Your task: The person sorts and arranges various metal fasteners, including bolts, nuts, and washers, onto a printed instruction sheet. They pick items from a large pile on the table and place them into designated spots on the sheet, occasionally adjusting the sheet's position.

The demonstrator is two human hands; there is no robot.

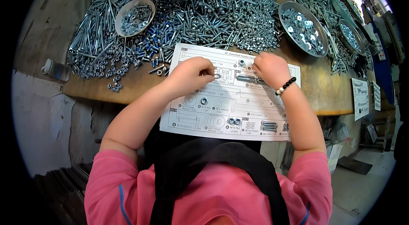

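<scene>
A white sheet (204, 130) printed with hardware drawings lies before me, partly over the table's front edge. At its upper left, my left hand (191, 76) is closed, thumb and forefinger pinching a small metal washer (217, 76) against or just above the paper. My right hand (272, 71), with a beaded bracelet at the wrist, is closed over the upper right; its fingertips point down and hide whatever they hold. Between the hands lie a nut (241, 62) and some bolts (247, 78). Lower on the sheet are a single nut (204, 101), two nuts (234, 121) and several short bolts (269, 126).
Heaps of loose bolts (204, 16) and nuts (260, 33) cover the table beyond the sheet. A bowl of washers (135, 17) stands at left, a larger metal bowl (303, 29) at right, another bowl (352, 37) farther right. Printed sheets (360, 98) hang off the right edge.
</scene>
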